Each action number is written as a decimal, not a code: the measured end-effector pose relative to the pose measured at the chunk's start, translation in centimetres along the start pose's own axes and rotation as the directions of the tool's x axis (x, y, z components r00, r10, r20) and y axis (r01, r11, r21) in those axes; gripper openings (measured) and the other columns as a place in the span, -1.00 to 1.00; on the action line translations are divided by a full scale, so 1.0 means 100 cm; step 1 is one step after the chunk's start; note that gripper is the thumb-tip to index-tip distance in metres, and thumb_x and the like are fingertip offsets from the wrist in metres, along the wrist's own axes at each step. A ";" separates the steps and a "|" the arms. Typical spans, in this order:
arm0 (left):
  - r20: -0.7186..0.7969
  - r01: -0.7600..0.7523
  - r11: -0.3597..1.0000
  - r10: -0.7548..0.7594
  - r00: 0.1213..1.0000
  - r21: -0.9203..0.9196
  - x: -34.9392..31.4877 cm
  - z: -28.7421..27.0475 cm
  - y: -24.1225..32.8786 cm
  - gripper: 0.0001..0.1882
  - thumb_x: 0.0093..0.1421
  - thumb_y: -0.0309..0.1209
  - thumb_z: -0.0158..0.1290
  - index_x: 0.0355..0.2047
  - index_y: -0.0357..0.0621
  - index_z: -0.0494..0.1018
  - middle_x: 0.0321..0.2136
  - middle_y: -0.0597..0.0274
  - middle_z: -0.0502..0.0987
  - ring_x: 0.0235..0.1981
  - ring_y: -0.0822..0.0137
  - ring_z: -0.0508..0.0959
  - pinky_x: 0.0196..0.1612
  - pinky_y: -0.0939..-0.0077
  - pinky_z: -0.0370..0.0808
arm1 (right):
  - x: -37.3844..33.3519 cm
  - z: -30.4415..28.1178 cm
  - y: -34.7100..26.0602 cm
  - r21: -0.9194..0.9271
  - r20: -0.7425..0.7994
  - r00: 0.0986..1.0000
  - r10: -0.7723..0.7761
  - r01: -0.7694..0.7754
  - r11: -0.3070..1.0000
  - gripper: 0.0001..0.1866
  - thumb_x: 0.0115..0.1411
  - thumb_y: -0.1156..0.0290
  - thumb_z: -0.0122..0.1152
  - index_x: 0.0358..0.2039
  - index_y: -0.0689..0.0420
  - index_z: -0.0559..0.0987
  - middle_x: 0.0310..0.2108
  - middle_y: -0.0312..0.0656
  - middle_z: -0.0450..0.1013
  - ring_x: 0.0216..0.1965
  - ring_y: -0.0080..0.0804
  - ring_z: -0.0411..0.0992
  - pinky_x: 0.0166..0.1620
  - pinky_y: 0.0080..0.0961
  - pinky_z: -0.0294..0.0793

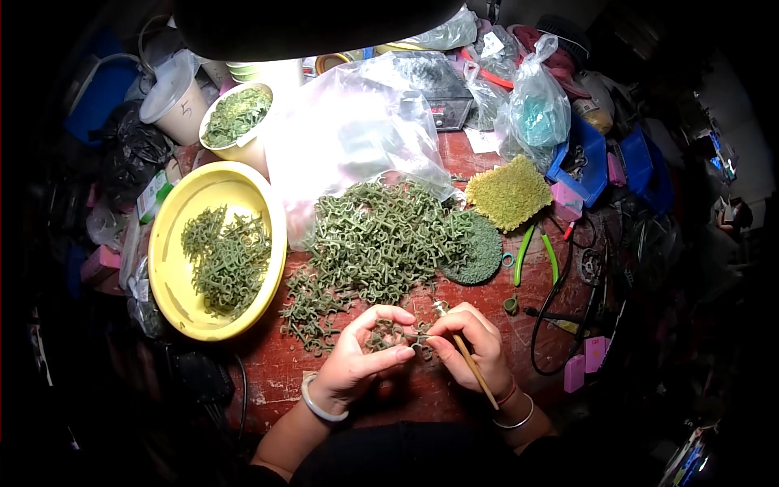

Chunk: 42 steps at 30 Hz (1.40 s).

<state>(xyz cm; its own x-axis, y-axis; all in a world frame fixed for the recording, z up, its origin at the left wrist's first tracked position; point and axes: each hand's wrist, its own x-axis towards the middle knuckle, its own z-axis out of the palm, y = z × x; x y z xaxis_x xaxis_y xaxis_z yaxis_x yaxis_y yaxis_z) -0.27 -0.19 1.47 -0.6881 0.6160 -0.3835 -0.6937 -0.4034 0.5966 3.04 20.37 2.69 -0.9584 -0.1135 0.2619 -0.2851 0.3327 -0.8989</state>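
My left hand (357, 351) is curled around a few small green curly pieces (385, 334), thumb and fingers bent toward each other. My right hand (469, 345) grips a slim wooden-handled tool (468, 357), its handle slanting down toward the wrist and its pale end up by the index finger. The right fingertips pinch close to the pieces, almost meeting the left fingers; what lies exactly between them is too small to tell. Beyond both hands spreads a big heap of the same green pieces (381, 243). More of them lie in a yellow basin (162, 268) at the left.
Behind the heap lies a clear plastic bag (357, 122). To its right are a yellow-green textured pad (510, 195), a round green pad (477, 253), green-handled pliers (523, 256), a black cable (537, 333) and blue bins (586, 158). A white tub (213, 130) stands at back left.
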 end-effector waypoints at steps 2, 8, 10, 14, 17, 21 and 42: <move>-0.018 0.007 1.000 -0.007 1.000 -0.004 -0.002 0.000 0.000 -0.63 0.14 -0.65 0.22 -0.03 -0.22 0.44 -0.12 0.28 0.48 -0.14 0.53 0.48 -0.06 0.64 0.45 | 0.000 0.000 0.000 -0.024 -0.002 1.000 -0.004 0.004 1.000 -0.84 0.12 0.64 0.31 -0.29 0.23 0.53 -0.39 -0.16 0.45 -0.41 -0.38 0.42 -0.33 -0.51 0.40; -0.106 -0.026 0.987 0.044 0.993 0.161 0.000 0.001 -0.004 -0.76 0.19 -0.58 0.21 -0.12 -0.23 0.51 -0.15 0.28 0.54 -0.11 0.50 0.50 0.01 0.57 0.43 | 0.000 0.000 -0.001 -0.087 -0.013 0.998 -0.064 0.062 0.994 -0.81 0.10 0.65 0.32 -0.28 0.24 0.53 -0.40 -0.12 0.43 -0.43 -0.28 0.43 -0.36 -0.45 0.42; -0.113 -0.041 0.983 0.062 0.992 0.179 0.000 0.000 -0.006 -0.78 0.19 -0.57 0.21 -0.14 -0.23 0.52 -0.15 0.27 0.55 -0.09 0.49 0.50 0.03 0.54 0.43 | 0.000 0.001 0.000 -0.108 -0.013 0.996 -0.090 0.088 0.990 -0.81 0.09 0.65 0.33 -0.28 0.23 0.53 -0.41 -0.12 0.43 -0.43 -0.27 0.43 -0.37 -0.45 0.42; -0.090 -0.120 0.968 0.143 0.986 0.222 0.001 -0.002 -0.009 -0.80 0.19 -0.59 0.20 -0.16 -0.23 0.54 -0.18 0.25 0.58 -0.09 0.45 0.52 0.05 0.52 0.42 | -0.002 0.004 0.002 -0.150 -0.010 0.989 -0.145 0.141 0.978 -0.82 0.13 0.59 0.32 -0.25 0.24 0.52 -0.40 -0.13 0.44 -0.42 -0.31 0.41 -0.34 -0.48 0.40; -0.069 -0.203 0.926 0.236 0.969 0.319 0.001 -0.003 -0.011 -0.83 0.18 -0.60 0.19 -0.19 -0.24 0.55 -0.21 0.25 0.59 -0.12 0.44 0.53 0.04 0.52 0.42 | -0.006 0.001 0.002 -0.039 -0.027 0.990 -0.139 0.138 0.990 -0.77 0.19 0.47 0.30 -0.16 0.24 0.51 -0.38 -0.11 0.43 -0.41 -0.30 0.42 -0.33 -0.44 0.42; -0.045 -0.273 0.854 0.325 0.945 0.443 0.002 -0.005 -0.013 -0.85 0.17 -0.62 0.18 -0.23 -0.24 0.56 -0.24 0.25 0.60 -0.15 0.45 0.54 0.01 0.53 0.43 | -0.005 -0.003 0.003 -0.045 -0.060 0.977 -0.202 0.200 0.979 -0.65 0.25 0.35 0.27 -0.03 0.26 0.48 -0.33 -0.09 0.41 -0.39 -0.27 0.42 -0.29 -0.39 0.46; 0.007 -0.378 0.768 0.438 0.899 0.517 0.004 -0.005 -0.013 -0.87 0.17 -0.63 0.17 -0.26 -0.21 0.55 -0.29 0.28 0.57 -0.22 0.46 0.53 -0.05 0.55 0.42 | -0.008 0.004 -0.004 -0.149 -0.095 0.934 -0.345 0.329 0.933 -0.80 0.16 0.57 0.32 -0.17 0.28 0.61 -0.43 -0.15 0.52 -0.47 -0.27 0.50 -0.40 -0.42 0.53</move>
<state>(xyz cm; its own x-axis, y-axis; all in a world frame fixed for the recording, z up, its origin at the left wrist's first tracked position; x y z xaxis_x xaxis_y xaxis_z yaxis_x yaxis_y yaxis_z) 0.28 0.24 0.20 -0.9209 0.3818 -0.0788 -0.1630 -0.1933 0.9675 3.89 19.96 2.70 -0.7982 -0.1315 0.5879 -0.5834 0.4122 -0.6998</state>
